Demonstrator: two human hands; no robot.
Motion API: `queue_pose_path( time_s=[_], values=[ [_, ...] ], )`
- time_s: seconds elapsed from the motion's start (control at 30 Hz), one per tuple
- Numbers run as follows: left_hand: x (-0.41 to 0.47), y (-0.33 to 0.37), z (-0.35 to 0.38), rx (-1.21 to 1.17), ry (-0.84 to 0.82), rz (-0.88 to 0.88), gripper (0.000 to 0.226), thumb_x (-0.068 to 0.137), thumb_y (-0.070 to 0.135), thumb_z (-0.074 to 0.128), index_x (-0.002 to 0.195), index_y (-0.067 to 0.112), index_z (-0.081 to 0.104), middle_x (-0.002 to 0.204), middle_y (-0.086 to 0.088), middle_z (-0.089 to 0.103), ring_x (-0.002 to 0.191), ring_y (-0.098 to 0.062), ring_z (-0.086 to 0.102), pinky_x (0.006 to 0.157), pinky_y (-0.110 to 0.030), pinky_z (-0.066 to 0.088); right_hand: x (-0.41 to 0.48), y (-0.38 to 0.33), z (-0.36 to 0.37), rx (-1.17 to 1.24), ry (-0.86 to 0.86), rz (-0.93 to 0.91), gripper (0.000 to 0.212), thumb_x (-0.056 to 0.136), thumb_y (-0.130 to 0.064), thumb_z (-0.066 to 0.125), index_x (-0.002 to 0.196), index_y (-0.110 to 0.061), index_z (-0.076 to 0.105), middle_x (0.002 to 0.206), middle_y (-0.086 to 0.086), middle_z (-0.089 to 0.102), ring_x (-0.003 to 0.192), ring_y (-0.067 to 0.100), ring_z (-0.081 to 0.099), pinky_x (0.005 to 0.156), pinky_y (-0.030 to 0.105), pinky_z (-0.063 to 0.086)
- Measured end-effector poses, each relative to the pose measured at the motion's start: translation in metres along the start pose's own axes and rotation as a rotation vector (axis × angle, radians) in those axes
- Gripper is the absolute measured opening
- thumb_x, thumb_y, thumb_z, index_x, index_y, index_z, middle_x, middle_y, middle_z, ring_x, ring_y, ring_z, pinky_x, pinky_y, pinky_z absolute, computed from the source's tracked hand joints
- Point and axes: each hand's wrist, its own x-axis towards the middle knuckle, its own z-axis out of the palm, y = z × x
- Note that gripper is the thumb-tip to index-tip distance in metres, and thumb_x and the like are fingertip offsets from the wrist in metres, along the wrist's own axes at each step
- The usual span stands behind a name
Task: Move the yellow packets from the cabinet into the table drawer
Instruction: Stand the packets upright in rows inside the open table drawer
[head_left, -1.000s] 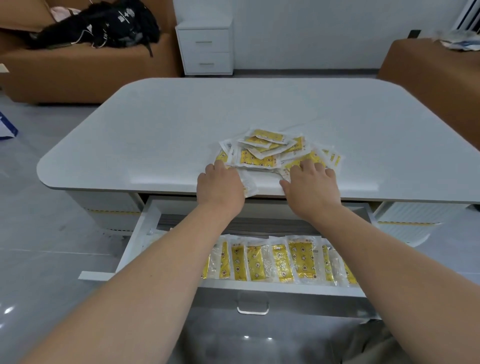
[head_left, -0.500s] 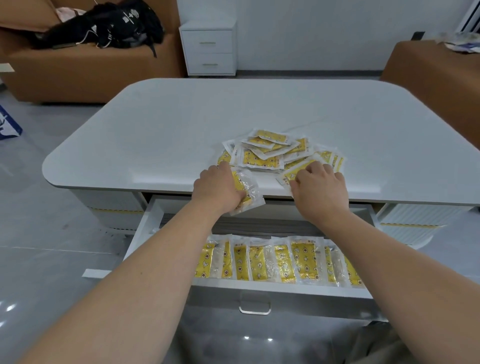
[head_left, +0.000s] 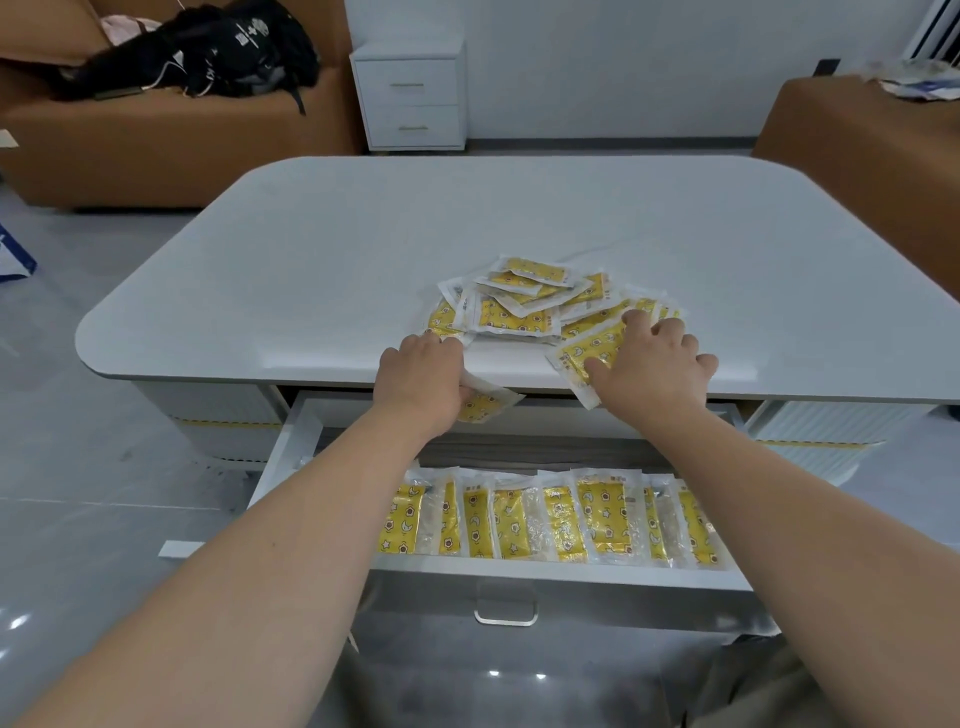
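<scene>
Head view
- Surface (head_left: 337, 260): white top with rounded corners, filling the middle of the frame.
- Pile (head_left: 524, 312): loose heap of yellow packets on the surface, right of centre near the front edge, between and just beyond the two hands.
- Left hand (head_left: 421, 379): at the front edge, left of the pile, with its fingers curled round the held packet.
- Held packet (head_left: 485, 404): sticks out below and right of the left hand, hanging past the edge over the drawer.
- Right hand (head_left: 652, 369): on the right of the pile, with its fingers spread flat and pressing on the edge packet.
- Edge packet (head_left: 582, 353): lies tilted under the right hand, with one corner overhanging the edge.
- Drawer (head_left: 561, 574): pulled open below the hands, at lower centre.
- Row (head_left: 602, 514): yellow packets lined side by side in the drawer.
- Sofa (head_left: 156, 145): brown, at upper left, with a black bag (head_left: 208, 47) on it.
</scene>
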Motion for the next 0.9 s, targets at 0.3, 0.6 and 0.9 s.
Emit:
queue_pose_path(
  time_s=[0.3,0.6,0.9],
  values=[
    [-0.007,-0.001,-0.014,-0.303,-0.090,0.030,0.020,0.098,0.040,0.057,0.095,0.021,0.050,0.086,0.004,0.058,0.080,-0.018,0.056,0.066,-0.035,0.047,0.000,-0.002,-0.004,0.052,-0.031,0.039,0.064,0.089,-0.054,0.062,0.137,-0.017,0.042,0.130,0.018,0.050,0.121,0.038,0.043,0.099,0.047,0.034],
    [-0.012,-0.003,-0.031,-0.470,-0.223,0.019,0.034,0.096,0.042,0.062,0.121,0.026,0.046,0.102,0.005,0.056,0.077,-0.010,0.054,0.060,-0.026,0.038,-0.007,-0.011,-0.012,0.455,0.065,-0.126,0.039,0.089,-0.015,0.070,0.122,-0.019,0.051,0.130,0.006,0.041,0.087,0.027,0.056,0.074,0.033,0.044],
    [-0.018,-0.013,-0.039,-0.600,-0.557,-0.187,0.035,0.093,0.018,0.070,0.119,0.014,0.047,0.109,-0.008,0.057,0.069,-0.028,0.074,0.059,-0.035,0.062,-0.023,-0.029,-0.020,0.637,0.076,-0.395,0.032,0.090,-0.019,0.075,0.119,-0.018,0.061,0.108,-0.009,0.060,0.096,0.011,0.053,0.081,0.023,0.038]
  ],
)
